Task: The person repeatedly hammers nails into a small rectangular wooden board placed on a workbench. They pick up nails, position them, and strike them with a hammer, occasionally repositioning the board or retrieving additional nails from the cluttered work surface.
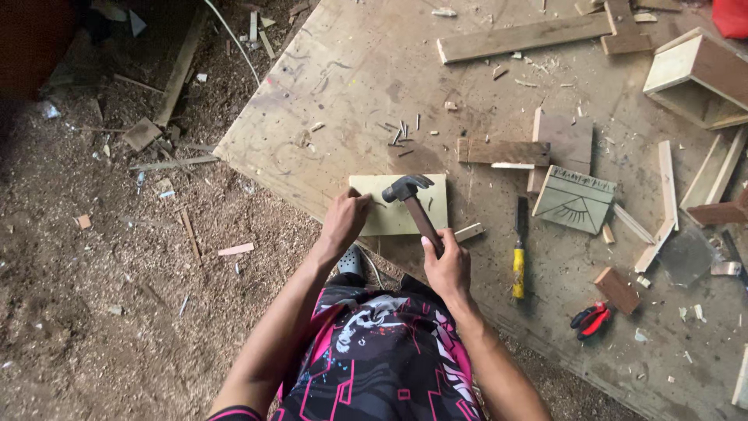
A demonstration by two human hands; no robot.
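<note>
1. Nearest: right hand [446, 265] closed in a full fist round the lower end of the wooden handle of a claw hammer [413, 201], thumb laid along the shaft.
2. Left hand [344, 220] at the left edge of a pale yellow-green board [389, 222], fingertips pinched together on what looks like a small nail [379, 204], too thin to make out surely.
3. Hammer head poised just above the board, face turned toward the pinched fingertips and close beside them.
4. Board lying flat at the near edge of a big plywood sheet [351, 78], which rests on a floor of sawdust [117, 273].
5. Step in hand, by the look of it: starting a nail in the board. Calls for a short, light, square tap first, with the fingertips kept low on the shank and the board held from sliding.
6. To the right, apart from both hands: a yellow-handled chisel [519, 261], a small wooden block [617, 290] and red-handled pliers [590, 320].
7. Beyond the board: a scatter of loose nails [401, 132] and a carved panel [575, 200] with an eye-like pattern.
8. Farthest: a long batten [522, 37] and an open wooden box [697, 78].
</note>
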